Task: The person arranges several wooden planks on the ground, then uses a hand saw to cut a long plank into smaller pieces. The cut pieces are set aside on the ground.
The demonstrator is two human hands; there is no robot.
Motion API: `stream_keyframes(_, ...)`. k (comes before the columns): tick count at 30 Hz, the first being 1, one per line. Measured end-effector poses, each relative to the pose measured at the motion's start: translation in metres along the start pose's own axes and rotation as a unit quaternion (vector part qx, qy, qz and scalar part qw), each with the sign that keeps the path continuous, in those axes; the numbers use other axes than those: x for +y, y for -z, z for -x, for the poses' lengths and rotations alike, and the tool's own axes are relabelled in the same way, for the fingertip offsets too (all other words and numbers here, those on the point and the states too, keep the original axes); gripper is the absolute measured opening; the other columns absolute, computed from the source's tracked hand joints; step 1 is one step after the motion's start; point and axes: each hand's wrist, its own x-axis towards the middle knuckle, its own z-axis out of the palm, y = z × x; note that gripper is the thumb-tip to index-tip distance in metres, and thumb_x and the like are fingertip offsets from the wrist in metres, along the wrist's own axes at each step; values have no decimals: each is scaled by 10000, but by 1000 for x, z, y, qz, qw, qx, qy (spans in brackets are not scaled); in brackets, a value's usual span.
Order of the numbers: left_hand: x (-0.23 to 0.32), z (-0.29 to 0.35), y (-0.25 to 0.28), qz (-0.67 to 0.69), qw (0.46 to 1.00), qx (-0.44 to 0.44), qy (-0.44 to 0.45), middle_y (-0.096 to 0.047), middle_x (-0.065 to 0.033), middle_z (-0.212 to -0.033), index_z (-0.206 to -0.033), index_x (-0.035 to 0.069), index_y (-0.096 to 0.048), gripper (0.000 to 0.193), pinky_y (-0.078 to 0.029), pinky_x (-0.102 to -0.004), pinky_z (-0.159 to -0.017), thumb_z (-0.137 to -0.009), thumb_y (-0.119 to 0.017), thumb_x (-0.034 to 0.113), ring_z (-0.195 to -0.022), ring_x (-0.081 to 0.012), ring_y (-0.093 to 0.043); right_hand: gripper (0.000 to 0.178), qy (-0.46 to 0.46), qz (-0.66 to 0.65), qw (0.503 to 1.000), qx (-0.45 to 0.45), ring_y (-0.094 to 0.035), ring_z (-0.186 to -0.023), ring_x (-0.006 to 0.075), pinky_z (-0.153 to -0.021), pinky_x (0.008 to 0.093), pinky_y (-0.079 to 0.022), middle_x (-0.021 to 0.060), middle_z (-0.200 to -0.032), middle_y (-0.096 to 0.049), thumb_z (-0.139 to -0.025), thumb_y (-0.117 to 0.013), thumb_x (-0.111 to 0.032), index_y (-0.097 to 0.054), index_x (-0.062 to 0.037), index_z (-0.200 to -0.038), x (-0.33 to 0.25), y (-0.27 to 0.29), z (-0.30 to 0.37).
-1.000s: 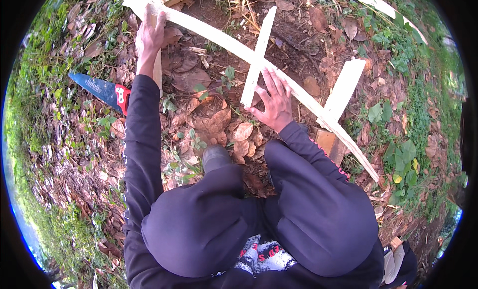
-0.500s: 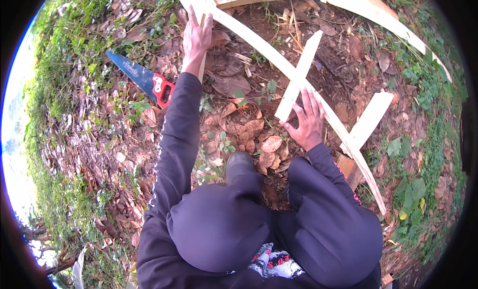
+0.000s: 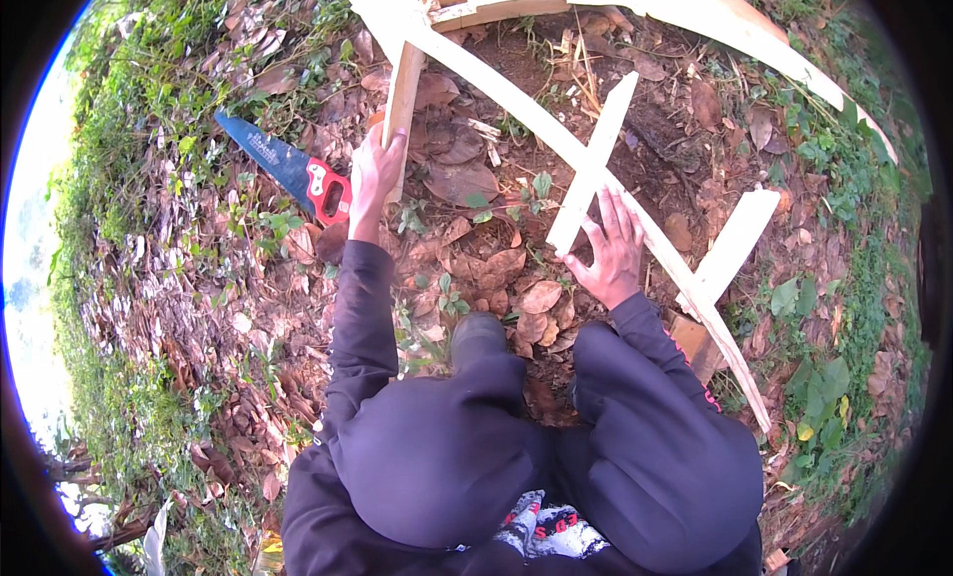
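Note:
A long pale wooden strip (image 3: pixel 506 93) runs slantwise from the far left toward the near right. Under its far end, a short upright wooden piece (image 3: pixel 403 98) points toward me, and my left hand (image 3: pixel 375 179) is closed around its nearer part. My right hand (image 3: pixel 613 256) has its fingers stretched out against the long strip, thumb spread toward the lower end of a crosspiece (image 3: pixel 596 164). That crosspiece crosses the long strip at an angle. Another crosspiece (image 3: pixel 740 241) meets the strip farther right.
A handsaw (image 3: pixel 283 167) with a blue blade and red handle lies on the leaf litter left of my left hand. A large curved timber (image 3: pixel 695 10) arcs across the far side. A wood block (image 3: pixel 695 343) sits beside my right knee. Green plants (image 3: pixel 819 397) grow at right.
My left hand has drawn back toward me, from the far end of the short wooden piece to its nearer part, and now grips it. My right hand stays nearly where it was.

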Motion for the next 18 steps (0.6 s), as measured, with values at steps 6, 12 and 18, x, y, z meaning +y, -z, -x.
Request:
stream_keyframes(6, 8, 5, -10, 4, 1000, -9, 0, -727, -190, -998, -1242, 35, -659, 462, -513, -397, -842, -962, -614, 399, -905, -296, -688, 702, -10, -2, 1000, -9, -232, -1525, 364, -1210, 546, -182, 197, -1642, -258, -711, -837, -402, -588, -132, -1309, 12, 4, 8)
stream_keyframes(12, 11, 6, -13, 19, 1000, -7, 3, -725, -235, -993, -1184, 41, -678, 455, -526, -446, -846, -953, -616, 429, -937, -381, -704, 702, -5, -18, 1000, -1, -250, -1518, 367, -1206, 551, -196, 202, -1635, -273, -702, -849, -387, -594, -123, -1300, 18, 4, 8)
stream_keyframes(18, 13, 9, -16, 1, 1000, -15, 5, -725, -221, -962, -1165, 41, -680, 445, -528, -439, -826, -952, -613, 426, -905, -368, -707, 710, -12, -6, 1000, -5, -244, -1522, 359, -1212, 544, -192, 189, -1639, -269, -705, -848, -396, -591, -132, -1312, 19, 8, 11)
